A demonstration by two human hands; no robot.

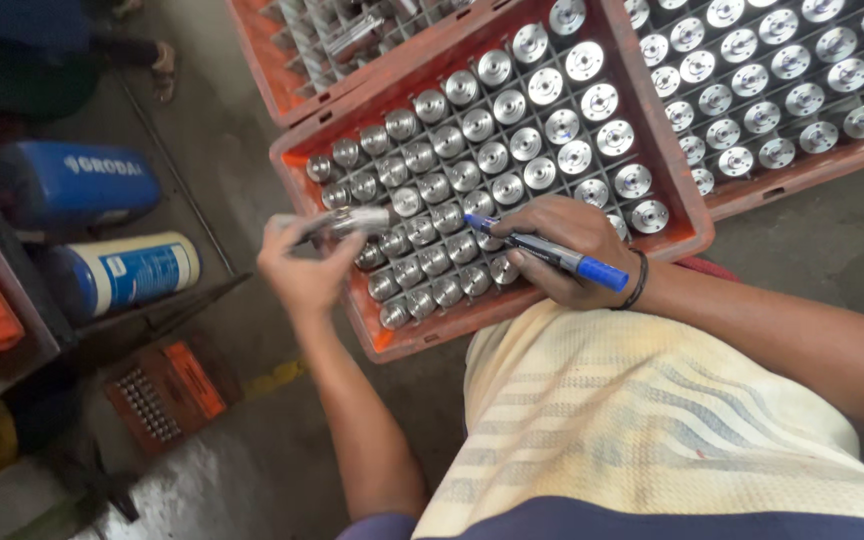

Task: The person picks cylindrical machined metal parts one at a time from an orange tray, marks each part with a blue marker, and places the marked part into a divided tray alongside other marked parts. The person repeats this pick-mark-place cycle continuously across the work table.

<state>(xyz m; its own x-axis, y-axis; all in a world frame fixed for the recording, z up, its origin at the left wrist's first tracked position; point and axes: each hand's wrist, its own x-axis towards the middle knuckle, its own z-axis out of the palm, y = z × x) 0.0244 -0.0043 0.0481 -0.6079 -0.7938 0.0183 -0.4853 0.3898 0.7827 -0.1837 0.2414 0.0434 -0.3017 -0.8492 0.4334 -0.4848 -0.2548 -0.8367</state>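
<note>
**Hand Positions at the Orange Parts Crate**

A shiny cylindrical metal part [357, 221] is grasped in the fingers of the left hand [302, 265] and held just above the near-left corner of the orange plastic crate with a divider grid [687, 215]. A blue marker pen [544, 252] is gripped in the right hand [567, 250], which rests on the crate's near rows. The grid cells are filled with upright metal cylinders. A second orange crate [802, 170] of round metal parts is placed far right. Two blue canisters [102, 230] are seen lying at the left.
</note>
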